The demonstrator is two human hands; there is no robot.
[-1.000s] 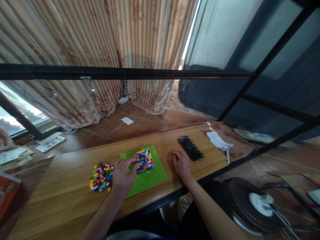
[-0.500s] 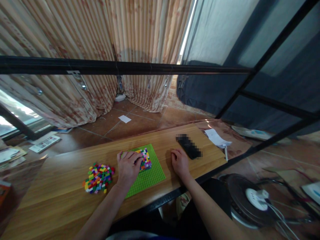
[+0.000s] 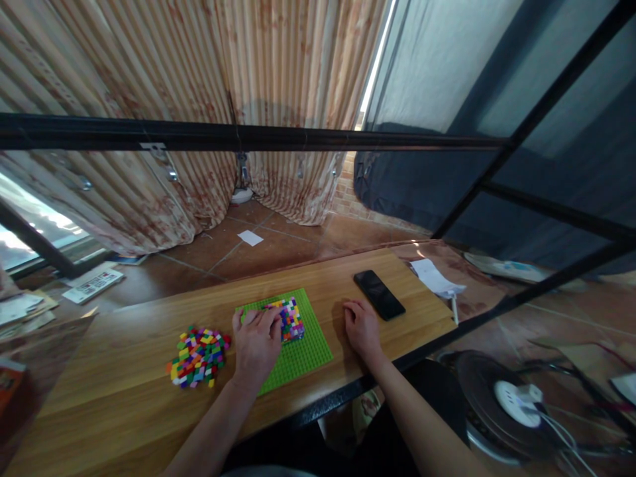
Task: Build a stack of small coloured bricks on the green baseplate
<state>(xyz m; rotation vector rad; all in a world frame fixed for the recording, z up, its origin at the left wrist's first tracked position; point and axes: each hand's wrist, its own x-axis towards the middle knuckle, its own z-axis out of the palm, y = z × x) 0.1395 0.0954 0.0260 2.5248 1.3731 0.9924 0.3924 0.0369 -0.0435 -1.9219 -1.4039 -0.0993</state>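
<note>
One phone (image 3: 379,295) nr R hand (image 3: 362,329), fingers (image 3: 352,309) curled tog.; brick pile (image 3: 199,356) nr L hand (image 3: 256,344), grip unclear

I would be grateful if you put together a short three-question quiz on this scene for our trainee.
1. True or false: the left hand reaches over the green baseplate to the multicoloured brick block.
2. Open question: what lies on the table just beside the right hand, on the side away from the baseplate?
3. Fill in the blank: seen from the person's seat, the loose bricks lie in a pile to the ____ of the baseplate.

Key:
1. True.
2. The black phone.
3. Left.
</note>
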